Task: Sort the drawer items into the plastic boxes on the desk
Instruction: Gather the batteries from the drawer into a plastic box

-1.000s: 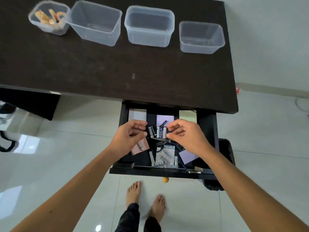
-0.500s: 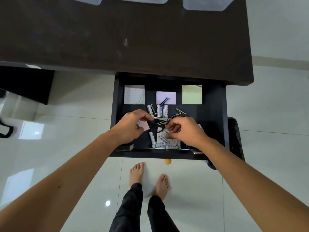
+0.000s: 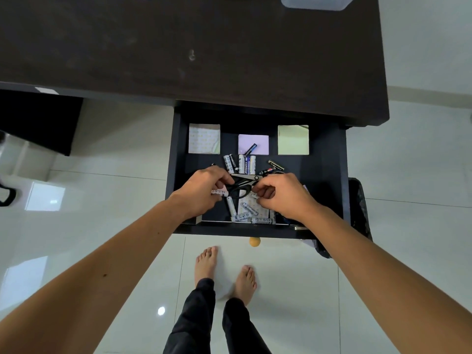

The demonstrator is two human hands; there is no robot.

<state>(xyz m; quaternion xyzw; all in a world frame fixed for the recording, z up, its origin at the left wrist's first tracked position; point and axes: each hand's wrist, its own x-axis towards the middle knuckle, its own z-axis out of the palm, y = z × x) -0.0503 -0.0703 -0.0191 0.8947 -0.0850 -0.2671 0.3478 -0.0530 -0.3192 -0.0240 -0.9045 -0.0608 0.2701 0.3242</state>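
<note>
The dark drawer (image 3: 329,175) stands pulled out below the desk (image 3: 178,47). It holds several batteries (image 3: 244,164), black-handled scissors (image 3: 240,188) and three sticky-note pads: patterned white (image 3: 204,138), purple (image 3: 258,143) and green (image 3: 293,139). My left hand (image 3: 201,191) is curled just left of the scissors, pinching a white battery (image 3: 220,192). My right hand (image 3: 281,194) is curled just right of the scissors, its fingertips closed on a small white battery end. More batteries (image 3: 245,215) lie on a pad near the drawer front. One clear plastic box (image 3: 316,2) shows at the top edge.
A black mesh bin (image 3: 360,208) stands on the floor right of the drawer. The drawer's round wooden knob (image 3: 254,241) sticks out toward my bare feet (image 3: 224,272). Glossy white tiles lie all around.
The camera has tilted down, so most of the boxes have left the view. Both hands have moved from the upper batteries toward the drawer's front, closing in on either side of the scissors.
</note>
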